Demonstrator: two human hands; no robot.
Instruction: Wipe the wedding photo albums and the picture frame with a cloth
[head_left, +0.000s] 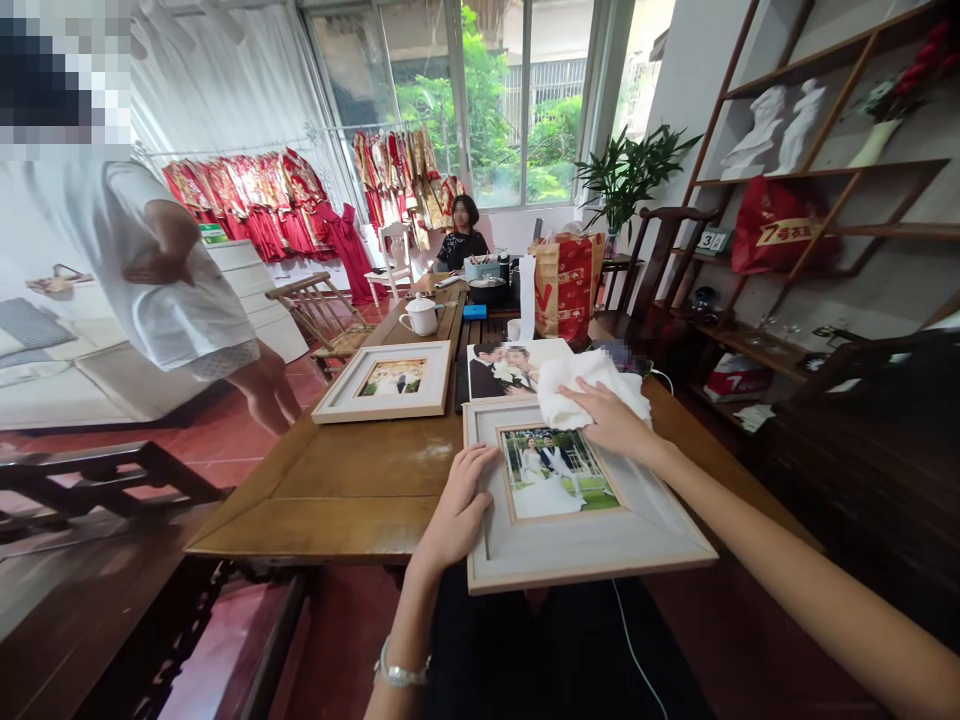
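Observation:
A picture frame (652, 545) with a pale wooden edge, a wide light-grey mat and a wedding photo in it lies in front of me, its near edge jutting past the table. My left hand (459, 505) rests on the frame's left side, fingers lying over the edge and mat. A white cloth (592, 380) is under my right hand (611, 420), which presses it at the frame's far edge with the fingers laid over it. Beyond, partly covered by the cloth, is a large photo print (499, 370). To the left a second framed photo (337, 400) lies flat.
On the wooden table (322, 510) are a white lidded teapot (421, 315), a blue box (475, 312) and a red-and-tan paper bag (566, 285). A person sits at the far end; another person stands at left. A white cable (634, 640) hangs near my lap.

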